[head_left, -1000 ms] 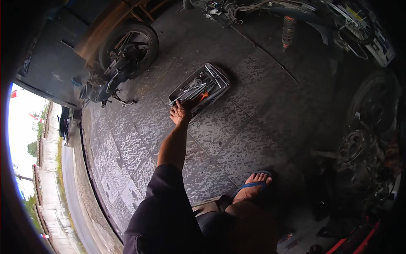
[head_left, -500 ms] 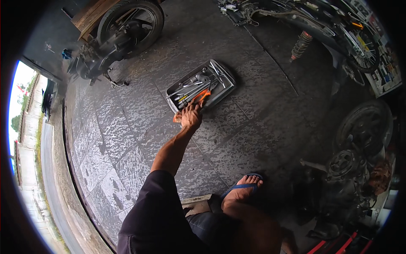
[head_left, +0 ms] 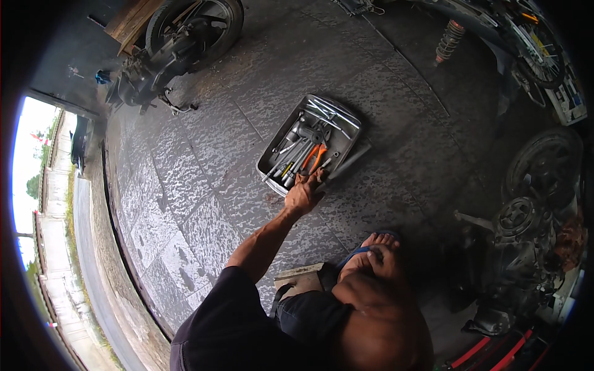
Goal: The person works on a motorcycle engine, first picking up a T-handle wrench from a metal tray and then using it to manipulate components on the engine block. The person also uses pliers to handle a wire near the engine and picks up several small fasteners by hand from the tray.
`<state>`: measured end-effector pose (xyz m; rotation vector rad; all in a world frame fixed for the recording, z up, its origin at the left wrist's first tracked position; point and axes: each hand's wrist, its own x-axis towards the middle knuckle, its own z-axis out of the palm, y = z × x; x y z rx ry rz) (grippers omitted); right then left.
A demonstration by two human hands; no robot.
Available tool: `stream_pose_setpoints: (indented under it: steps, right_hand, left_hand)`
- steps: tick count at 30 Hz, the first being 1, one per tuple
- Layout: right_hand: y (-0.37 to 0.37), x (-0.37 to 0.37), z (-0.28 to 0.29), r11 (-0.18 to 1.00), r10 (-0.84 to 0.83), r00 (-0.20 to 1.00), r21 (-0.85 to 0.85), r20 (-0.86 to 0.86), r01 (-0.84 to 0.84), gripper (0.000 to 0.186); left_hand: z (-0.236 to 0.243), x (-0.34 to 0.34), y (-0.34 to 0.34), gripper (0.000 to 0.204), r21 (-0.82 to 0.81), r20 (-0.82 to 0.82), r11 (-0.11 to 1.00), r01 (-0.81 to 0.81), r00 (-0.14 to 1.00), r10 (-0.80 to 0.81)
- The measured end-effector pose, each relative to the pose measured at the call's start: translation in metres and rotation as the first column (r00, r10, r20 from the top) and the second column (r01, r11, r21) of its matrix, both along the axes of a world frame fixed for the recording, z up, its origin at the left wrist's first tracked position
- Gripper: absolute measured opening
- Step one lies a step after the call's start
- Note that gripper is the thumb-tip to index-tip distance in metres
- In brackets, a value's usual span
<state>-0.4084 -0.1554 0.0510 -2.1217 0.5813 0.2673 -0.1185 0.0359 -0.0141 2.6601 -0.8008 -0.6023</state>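
A grey rectangular tool tray (head_left: 267, 151) lies tilted across the floor ahead of me. My left hand (head_left: 302, 196) is at its near edge, fingers curled over the rim and closed on it. Just past those fingers lie orange-handled pliers (head_left: 314, 158) and several wrenches and screwdrivers. Long silver rods (head_left: 328, 114) rest at the tray's far end. My right hand (head_left: 385, 261) seems to rest low by my sandalled foot (head_left: 371, 243); its fingers do not show clearly.
A partly stripped motorcycle with its wheel (head_left: 232, 28) stands at far left. A coil spring shock (head_left: 450, 42) hangs at far right near a thin rod (head_left: 405, 59). Engine parts (head_left: 516, 216) crowd the right side. An open doorway (head_left: 86, 216) edges the left.
The tray has come nearer to me across the floor, with my left hand at its near edge. My right hand now appears by the foot. The view has shifted slightly.
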Motion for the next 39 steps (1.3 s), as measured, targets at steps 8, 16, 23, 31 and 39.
stream_pose_setpoints:
  steps: [8, 16, 23, 31, 39]
  right_hand:
    - [0.005, -0.013, -0.014, 1.0, 0.024, 0.991, -0.023, 0.131, -0.022, 0.044]
    - [0.019, 0.036, -0.014, 0.91, -0.168, 0.962, 0.41, 0.217, 0.067, 0.041]
    - [0.031, 0.106, 0.027, 0.016, -0.465, 0.865, 0.975, -0.188, 0.221, 0.039]
    - [0.021, 0.053, 0.011, 0.773, -0.278, 0.95, 0.621, 0.141, 0.134, 0.033]
    - [0.001, -0.049, -0.038, 0.977, -0.082, 0.884, -0.137, 0.46, 0.162, 0.027]
  left_hand:
    - [0.022, 0.012, 0.009, 0.066, -0.147, 0.075, 0.982, -0.115, 0.989, 0.127]
    - [0.108, -0.062, -0.027, 0.029, -0.607, -0.044, 0.731, -0.312, 0.932, 0.361]
    - [0.138, -0.108, -0.058, 0.033, -0.758, 0.008, 0.641, -0.12, 0.981, 0.194]
    - [0.078, 0.003, -0.027, 0.072, -0.146, 0.413, 0.968, -0.206, 0.876, 0.249]
    - [0.013, 0.123, 0.004, 0.045, 0.221, 0.245, 0.953, -0.205, 0.958, 0.149]
